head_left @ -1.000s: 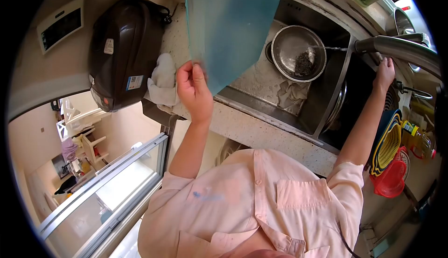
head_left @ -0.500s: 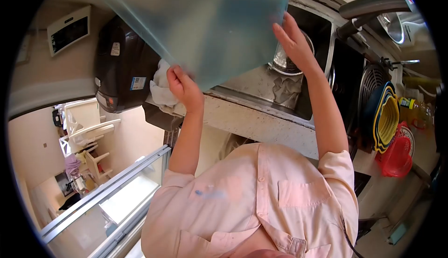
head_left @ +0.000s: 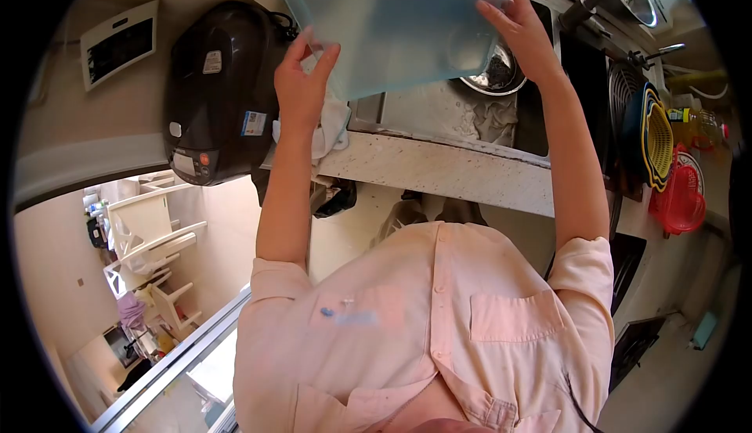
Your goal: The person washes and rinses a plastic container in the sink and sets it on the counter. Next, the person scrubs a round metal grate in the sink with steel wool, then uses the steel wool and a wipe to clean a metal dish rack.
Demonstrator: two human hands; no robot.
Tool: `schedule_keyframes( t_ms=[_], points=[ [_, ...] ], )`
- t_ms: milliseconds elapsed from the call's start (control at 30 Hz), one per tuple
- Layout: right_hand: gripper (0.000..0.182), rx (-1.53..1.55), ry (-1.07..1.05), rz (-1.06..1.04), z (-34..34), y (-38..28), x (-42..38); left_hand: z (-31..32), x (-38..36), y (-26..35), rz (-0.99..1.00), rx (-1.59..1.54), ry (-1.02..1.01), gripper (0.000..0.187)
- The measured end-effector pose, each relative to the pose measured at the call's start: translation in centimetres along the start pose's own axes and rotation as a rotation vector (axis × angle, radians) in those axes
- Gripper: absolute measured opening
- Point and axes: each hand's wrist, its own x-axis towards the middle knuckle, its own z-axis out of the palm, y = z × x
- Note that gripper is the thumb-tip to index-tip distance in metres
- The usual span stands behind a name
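Observation:
A large translucent blue-green plastic panel (head_left: 392,34) is held up over the sink, its top cut off by the frame. My left hand (head_left: 304,73) has its lower left edge between thumb and fingers. Gripping the opposite edge is my right hand (head_left: 526,32). Behind the panel's lower right corner, a round metal bowl (head_left: 505,79) stands in the sink (head_left: 423,124), partly hidden. A wet grey cloth (head_left: 495,122) lies crumpled beside the bowl.
A dark rice cooker (head_left: 223,96) stands to the left, with a pale cloth (head_left: 333,131) near it on the counter (head_left: 439,163). At right are a faucet (head_left: 587,6), a yellow colander (head_left: 658,143), a red basket (head_left: 680,198) and an oil bottle (head_left: 697,126).
Both hands have moved up and farther from my body with the panel, its lower edge now higher in view. More of the rice cooker and counter front shows.

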Motion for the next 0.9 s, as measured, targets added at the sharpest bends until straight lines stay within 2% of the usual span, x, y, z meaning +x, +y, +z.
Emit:
schedule_keyframes(
  t_ms=[100, 300, 400, 600, 800, 900],
  points=[
    [0.043, -0.009, -0.012, 0.043, 0.3, -0.5, -1.3, -0.8, 0.7, 1.7, 0.072, -0.024, -0.016, 0.049],
    [0.048, 0.031, 0.021, 0.093, 0.6, -3.0, -3.0, -2.4, 1.2, 4.2, 0.190, 0.027, -0.063, 0.043],
    [0.046, 0.226, -0.003, 0.024, 1.3, -5.6, -3.8, -2.4, 0.4, 6.7, 0.129, -0.038, -0.063, 0.044],
    [0.046, 0.159, 0.143, 0.048, 1.9, -7.7, -4.3, -3.0, 0.7, 7.9, 0.209, -0.114, -0.093, 0.043],
    [0.041, 0.228, 0.108, 0.027, 2.1, -9.2, -4.1, -3.8, 1.3, 11.3, 0.236, -0.072, -0.166, 0.038],
    [0.036, 0.147, 0.102, 0.024, 2.9, -9.9, -4.2, -4.3, 2.0, 11.8, 0.245, -0.075, -0.140, 0.036]
  ],
)
